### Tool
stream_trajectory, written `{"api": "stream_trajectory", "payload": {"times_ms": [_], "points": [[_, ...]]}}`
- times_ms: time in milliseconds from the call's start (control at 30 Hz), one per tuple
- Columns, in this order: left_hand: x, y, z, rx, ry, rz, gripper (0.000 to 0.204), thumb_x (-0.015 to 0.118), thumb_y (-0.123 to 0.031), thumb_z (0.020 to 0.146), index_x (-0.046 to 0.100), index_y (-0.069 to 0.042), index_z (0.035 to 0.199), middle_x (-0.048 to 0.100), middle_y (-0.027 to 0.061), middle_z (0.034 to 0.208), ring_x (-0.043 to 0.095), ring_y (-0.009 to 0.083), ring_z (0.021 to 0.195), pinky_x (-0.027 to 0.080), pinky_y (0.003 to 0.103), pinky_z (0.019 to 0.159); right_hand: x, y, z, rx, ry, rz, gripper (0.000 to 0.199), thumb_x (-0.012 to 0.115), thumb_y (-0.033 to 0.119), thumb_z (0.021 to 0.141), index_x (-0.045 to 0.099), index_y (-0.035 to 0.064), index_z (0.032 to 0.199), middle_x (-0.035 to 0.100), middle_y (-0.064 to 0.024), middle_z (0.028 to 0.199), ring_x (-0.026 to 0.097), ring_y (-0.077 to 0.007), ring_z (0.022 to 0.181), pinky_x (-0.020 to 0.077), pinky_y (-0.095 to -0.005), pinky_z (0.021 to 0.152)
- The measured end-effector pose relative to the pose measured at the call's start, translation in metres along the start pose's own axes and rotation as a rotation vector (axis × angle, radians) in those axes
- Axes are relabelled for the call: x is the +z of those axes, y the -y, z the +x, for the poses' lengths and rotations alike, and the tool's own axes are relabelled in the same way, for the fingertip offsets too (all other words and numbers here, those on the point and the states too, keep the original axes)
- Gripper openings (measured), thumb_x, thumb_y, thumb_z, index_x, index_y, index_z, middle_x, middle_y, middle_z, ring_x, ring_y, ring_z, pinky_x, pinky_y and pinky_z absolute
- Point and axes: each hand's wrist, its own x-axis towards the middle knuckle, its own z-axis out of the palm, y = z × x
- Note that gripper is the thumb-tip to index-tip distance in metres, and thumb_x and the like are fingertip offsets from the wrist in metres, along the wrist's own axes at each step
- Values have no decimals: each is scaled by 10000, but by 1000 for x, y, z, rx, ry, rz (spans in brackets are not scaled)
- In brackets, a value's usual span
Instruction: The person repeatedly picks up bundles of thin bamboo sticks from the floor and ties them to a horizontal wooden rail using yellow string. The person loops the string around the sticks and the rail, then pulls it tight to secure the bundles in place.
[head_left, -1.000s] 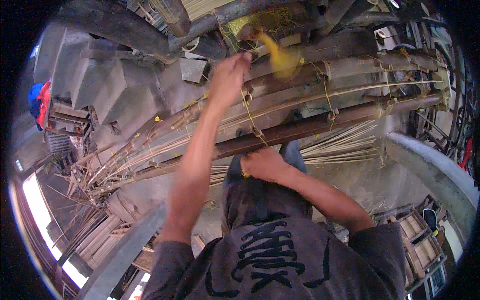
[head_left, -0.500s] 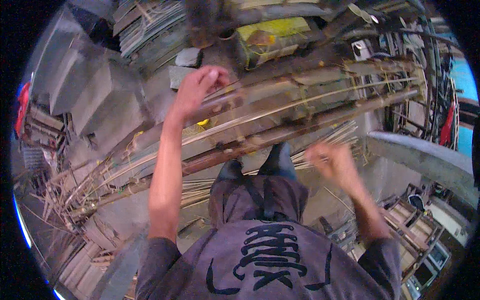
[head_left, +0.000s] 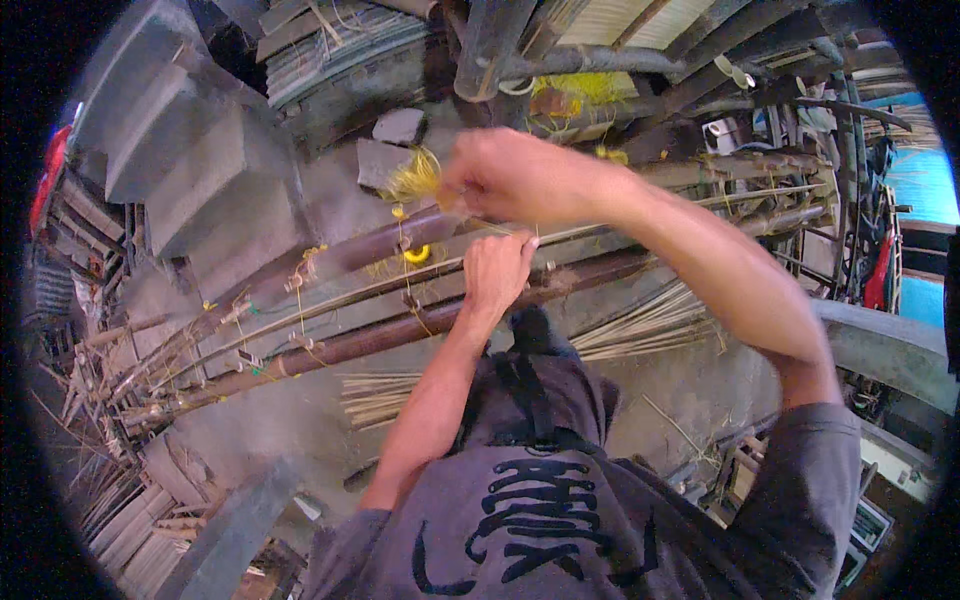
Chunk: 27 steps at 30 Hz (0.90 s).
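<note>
Two long brown bamboo poles, a near one (head_left: 600,272) and a far one (head_left: 375,238), run side by side across my front. Between them lie thin bamboo strips (head_left: 440,271), with yellow ties along the length. My left hand (head_left: 495,268) is closed around the strips near the middle, knuckles up. Over the far pole, my right hand (head_left: 505,175) reaches across to the left, fingers closed and slightly blurred. A bundle of yellow twine (head_left: 415,180) hangs at its fingers and seems gripped there. Just left of my left hand is a yellow ring (head_left: 417,254).
Loose bamboo sticks (head_left: 640,322) lie on the floor by my feet. Grey concrete blocks (head_left: 200,190) stand at left, and smaller grey blocks (head_left: 385,160) lie beyond the far pole. A concrete ledge (head_left: 885,345) juts in at right.
My left hand has come down and right onto the strips and closed. My right hand has swung from the near right across to the far side, now beside the yellow twine bundle.
</note>
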Motion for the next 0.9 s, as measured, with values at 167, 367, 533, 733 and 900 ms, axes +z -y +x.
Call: {"api": "stream_trajectory", "payload": {"times_ms": [167, 367, 533, 733, 900], "points": [[12, -14, 7, -47, 114, 79, 262, 530, -301, 881, 680, -88, 904, 624, 198, 744, 609, 383, 706, 473, 479, 629, 110, -168, -37, 526, -466, -344, 418, 496, 426, 866, 630, 36, 797, 633, -176, 726, 615, -328, 677, 470, -451, 620], [7, -3, -5, -164, 42, 56, 265, 545, -305, 875, 665, -69, 871, 625, 188, 763, 610, 366, 718, 469, 456, 610, 79, -76, -44, 508, -536, 1068, 360, 469, 304, 893, 488, 60, 629, 499, -81, 556, 493, -273, 514, 398, -414, 527], [-1, -26, 6, -215, 115, -394, 318, 516, -315, 901, 665, -36, 936, 661, 108, 773, 632, 233, 727, 476, 362, 657, 210, -17, -157, 157, -32, 147, 221, 539, 276, 848, 573, 71, 773, 616, -130, 691, 638, -303, 658, 504, -415, 583], [-18, -16, 124, -417, 328, -720, 299, 435, -273, 954, 544, -45, 794, 495, -1, 668, 527, 99, 622, 432, 254, 563, 217, -18, -154, 286, 158, 93, 163, 552, 205, 765, 624, 60, 790, 634, -70, 701, 628, -295, 697, 522, -411, 665], [38, 62, 140, -684, 477, -1023, 279, 449, -287, 939, 562, -58, 826, 433, -15, 626, 519, 97, 605, 452, 230, 545, 142, -48, -180, 106, -551, 126, 272, 639, 115, 733, 589, 58, 994, 596, -133, 1021, 583, -304, 911, 499, -380, 766]]}}
